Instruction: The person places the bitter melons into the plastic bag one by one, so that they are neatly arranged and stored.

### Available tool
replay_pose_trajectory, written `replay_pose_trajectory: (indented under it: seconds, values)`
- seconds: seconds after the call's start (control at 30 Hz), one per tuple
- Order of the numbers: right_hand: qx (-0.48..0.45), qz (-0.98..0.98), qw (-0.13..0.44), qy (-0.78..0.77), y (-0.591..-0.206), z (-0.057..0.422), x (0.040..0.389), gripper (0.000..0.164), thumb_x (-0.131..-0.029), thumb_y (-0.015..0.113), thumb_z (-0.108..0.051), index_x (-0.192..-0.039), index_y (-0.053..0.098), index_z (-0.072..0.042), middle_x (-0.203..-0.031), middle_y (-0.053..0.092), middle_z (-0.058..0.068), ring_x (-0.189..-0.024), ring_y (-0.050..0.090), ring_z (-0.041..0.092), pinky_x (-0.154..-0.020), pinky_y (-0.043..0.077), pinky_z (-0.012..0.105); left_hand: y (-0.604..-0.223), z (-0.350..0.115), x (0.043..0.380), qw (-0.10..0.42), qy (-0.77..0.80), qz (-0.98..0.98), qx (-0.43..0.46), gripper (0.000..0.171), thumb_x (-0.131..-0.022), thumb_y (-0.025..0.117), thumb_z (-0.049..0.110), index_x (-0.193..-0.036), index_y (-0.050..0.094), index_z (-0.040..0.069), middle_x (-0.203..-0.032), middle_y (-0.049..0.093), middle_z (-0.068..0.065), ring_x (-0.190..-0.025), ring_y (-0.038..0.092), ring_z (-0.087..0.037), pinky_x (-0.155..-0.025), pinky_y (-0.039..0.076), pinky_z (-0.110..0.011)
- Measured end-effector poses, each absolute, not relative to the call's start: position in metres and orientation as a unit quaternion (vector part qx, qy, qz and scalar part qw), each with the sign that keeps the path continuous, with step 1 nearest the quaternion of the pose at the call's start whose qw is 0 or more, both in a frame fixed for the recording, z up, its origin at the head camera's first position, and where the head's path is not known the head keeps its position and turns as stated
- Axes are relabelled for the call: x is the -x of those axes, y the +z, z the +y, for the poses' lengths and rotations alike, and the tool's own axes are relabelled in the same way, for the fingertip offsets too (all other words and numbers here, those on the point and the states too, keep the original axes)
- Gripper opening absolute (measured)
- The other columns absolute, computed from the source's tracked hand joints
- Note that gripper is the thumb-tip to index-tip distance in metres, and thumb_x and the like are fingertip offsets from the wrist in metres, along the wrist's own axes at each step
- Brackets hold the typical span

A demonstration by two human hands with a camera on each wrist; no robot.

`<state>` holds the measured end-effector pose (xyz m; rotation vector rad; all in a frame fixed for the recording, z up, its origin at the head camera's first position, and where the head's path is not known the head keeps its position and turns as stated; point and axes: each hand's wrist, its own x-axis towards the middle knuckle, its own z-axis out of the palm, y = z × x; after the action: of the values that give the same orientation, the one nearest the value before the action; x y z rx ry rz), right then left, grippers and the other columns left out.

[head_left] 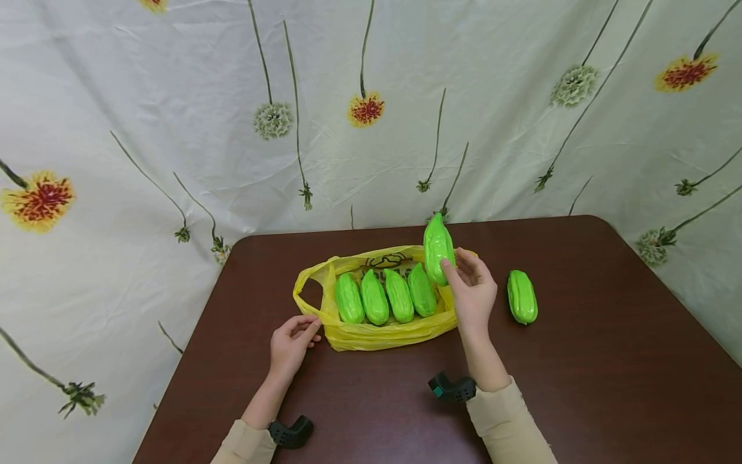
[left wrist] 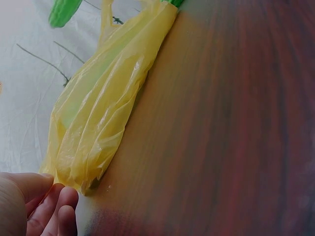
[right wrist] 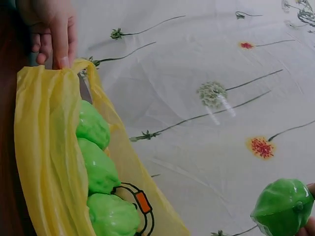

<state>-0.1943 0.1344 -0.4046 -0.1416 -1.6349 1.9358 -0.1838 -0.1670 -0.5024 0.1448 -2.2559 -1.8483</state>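
Observation:
A yellow plastic bag (head_left: pixel 382 336) lies on the table with its mouth spread wide. Several bright green, ridged, glossy gourds (head_left: pixel 374 298) sit side by side in it. My left hand (head_left: pixel 294 341) pinches the bag's left edge near the handle loop; in the left wrist view the thumb and fingers (left wrist: pixel 37 186) meet at the yellow plastic. My right hand (head_left: pixel 474 290) grips another green gourd (head_left: pixel 438 248) upright, raised over the bag's right end. The right wrist view shows that held gourd (right wrist: pixel 282 207) at its lower right corner, with only fingertips of the hand visible.
One more green gourd (head_left: pixel 522 297) lies on the dark brown table (head_left: pixel 591 361), right of the bag. Behind the table hangs a pale cloth (head_left: pixel 510 135) with printed flowers. Both wrists wear black camera bands.

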Motion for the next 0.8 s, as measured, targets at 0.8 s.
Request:
replay_pose_trajectory:
  seconds: [0.8]
  values:
    - [-0.021,-0.644,0.215,0.734,-0.407,0.072,0.172,0.035,-0.084,0.068,0.002,-0.116,0.058,0.012,-0.117,0.056,0.029,-0.107,0.055,0.037,-0.091,0.047,0.037,-0.502,-0.167,0.184,0.111,-0.625,-0.772,-0.044,0.019,-0.085,0.071,0.014,-0.096,0.068,-0.001,-0.088,0.068,-0.018,-0.061,0.064,-0.014,-0.058,0.053,-0.023]
